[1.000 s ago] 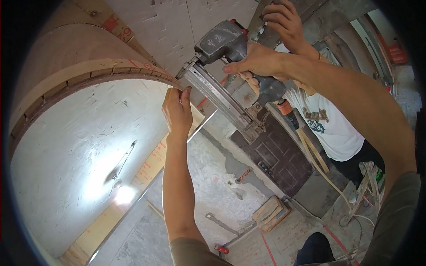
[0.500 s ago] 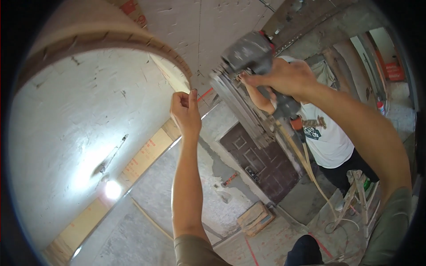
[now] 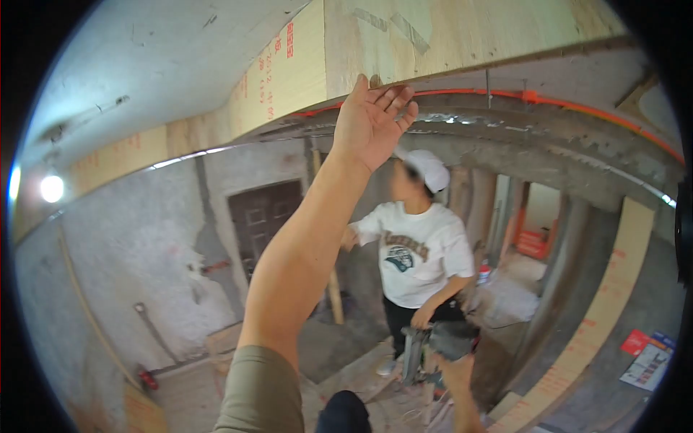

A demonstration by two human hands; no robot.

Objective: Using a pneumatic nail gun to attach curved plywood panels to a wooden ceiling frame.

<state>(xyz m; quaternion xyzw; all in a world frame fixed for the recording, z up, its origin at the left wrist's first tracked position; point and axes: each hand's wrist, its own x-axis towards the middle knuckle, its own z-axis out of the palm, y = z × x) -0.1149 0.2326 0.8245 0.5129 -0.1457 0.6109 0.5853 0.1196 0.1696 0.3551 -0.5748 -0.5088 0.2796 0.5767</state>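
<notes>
My left hand (image 3: 372,123) is raised overhead, palm showing and fingers spread. Its fingertips are at the lower edge of a plywood board (image 3: 462,36) fixed under the ceiling, and seem to touch it. Low in the picture, my right hand (image 3: 455,368) grips a dark nail gun (image 3: 455,340) with a grey magazine. That hand is partly hidden behind the tool and a little blurred. A co-worker (image 3: 422,249) in a white cap and white T-shirt stands close in front, one hand just above the nail gun.
A bare bulb (image 3: 52,188) glows at the left below the ceiling. Orange conduit (image 3: 577,106) runs behind the board. A long plywood strip (image 3: 603,303) leans at the right, beside printed sheets (image 3: 650,361). A dark door (image 3: 263,216) is in the far wall.
My right hand has lowered the nail gun from up near the curved ceiling edge. The left hand has opened from a closed shape and is now at the board's edge. My view has turned.
</notes>
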